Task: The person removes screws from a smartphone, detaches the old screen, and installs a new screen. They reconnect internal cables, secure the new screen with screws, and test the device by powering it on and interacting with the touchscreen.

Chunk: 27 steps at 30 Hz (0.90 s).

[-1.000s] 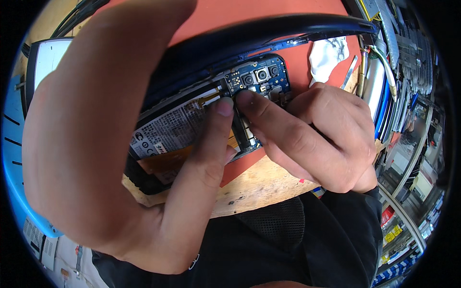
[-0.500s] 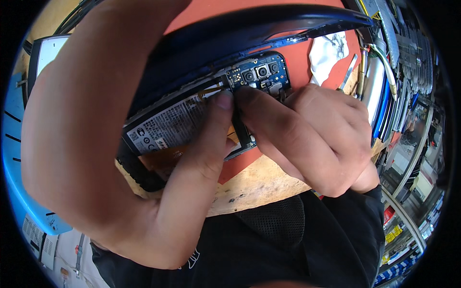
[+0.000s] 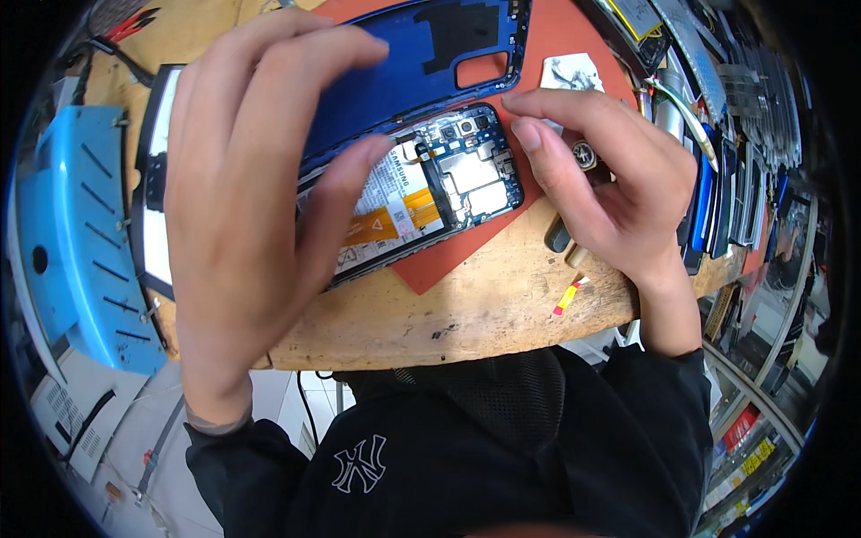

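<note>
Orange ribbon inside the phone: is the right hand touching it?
Apart: the head view plainly shows the circuit board lying between the orange ribbon and the right hand.

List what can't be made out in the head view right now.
All in the head view:
- Opened phone, left end: hidden behind the left hand.
- Blue back cover: left part behind that same hand; top partly cut off by the picture's upper edge.
- Dark thing by the right hand: partly covered by it, kind unclear.
- Circuit board: finest parts too small.
- Yellow-and-red item: too small to identify.
</note>
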Tool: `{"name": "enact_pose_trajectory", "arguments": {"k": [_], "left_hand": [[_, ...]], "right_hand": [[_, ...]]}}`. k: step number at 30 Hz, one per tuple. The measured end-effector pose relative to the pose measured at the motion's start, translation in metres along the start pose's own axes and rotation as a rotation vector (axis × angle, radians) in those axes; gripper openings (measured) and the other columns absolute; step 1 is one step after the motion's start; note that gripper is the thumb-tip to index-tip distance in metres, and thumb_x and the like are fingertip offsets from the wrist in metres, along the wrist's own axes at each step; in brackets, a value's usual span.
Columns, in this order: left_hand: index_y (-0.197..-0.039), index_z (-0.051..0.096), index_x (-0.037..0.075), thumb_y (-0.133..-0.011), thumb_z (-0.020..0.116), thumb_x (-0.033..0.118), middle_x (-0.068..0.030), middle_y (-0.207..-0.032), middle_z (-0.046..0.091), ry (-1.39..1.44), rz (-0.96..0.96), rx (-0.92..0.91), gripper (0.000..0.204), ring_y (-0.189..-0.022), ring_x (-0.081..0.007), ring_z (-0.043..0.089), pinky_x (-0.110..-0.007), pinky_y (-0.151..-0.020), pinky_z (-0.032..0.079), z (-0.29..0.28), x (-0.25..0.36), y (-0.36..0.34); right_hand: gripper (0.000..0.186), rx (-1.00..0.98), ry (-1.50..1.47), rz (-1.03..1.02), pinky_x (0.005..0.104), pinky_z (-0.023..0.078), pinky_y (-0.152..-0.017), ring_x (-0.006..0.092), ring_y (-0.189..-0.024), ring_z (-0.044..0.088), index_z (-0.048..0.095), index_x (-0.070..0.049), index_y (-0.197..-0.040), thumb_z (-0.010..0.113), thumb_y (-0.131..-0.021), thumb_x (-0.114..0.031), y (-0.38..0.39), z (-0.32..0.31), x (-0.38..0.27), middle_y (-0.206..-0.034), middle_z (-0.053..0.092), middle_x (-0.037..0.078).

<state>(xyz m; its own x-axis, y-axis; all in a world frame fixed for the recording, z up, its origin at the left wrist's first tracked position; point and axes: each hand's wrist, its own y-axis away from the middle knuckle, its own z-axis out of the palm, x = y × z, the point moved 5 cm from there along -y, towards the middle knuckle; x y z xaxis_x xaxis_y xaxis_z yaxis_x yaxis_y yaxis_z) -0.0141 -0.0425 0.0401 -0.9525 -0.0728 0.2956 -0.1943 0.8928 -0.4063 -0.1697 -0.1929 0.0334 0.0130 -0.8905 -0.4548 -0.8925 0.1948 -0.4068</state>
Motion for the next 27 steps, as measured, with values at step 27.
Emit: {"name": "enact_pose_trajectory", "arguments": {"k": [27], "left_hand": [[-0.111,0.072,0.002,-0.089,0.074,0.002,-0.0116,-0.102,0.071,0.03,-0.678,0.162,0.022,-0.083,-0.0242,0.069,-0.031,-0.07,0.054,-0.066,-0.043,0.123]], "right_hand": [[0.008,0.116,-0.024,0.091,0.0241,0.048,-0.054,0.0122,-0.063,0.067,0.076,0.0,-0.099,0.073,-0.094,-0.004,-0.01,-0.011,-0.018,-0.081,0.074,0.008]]}}
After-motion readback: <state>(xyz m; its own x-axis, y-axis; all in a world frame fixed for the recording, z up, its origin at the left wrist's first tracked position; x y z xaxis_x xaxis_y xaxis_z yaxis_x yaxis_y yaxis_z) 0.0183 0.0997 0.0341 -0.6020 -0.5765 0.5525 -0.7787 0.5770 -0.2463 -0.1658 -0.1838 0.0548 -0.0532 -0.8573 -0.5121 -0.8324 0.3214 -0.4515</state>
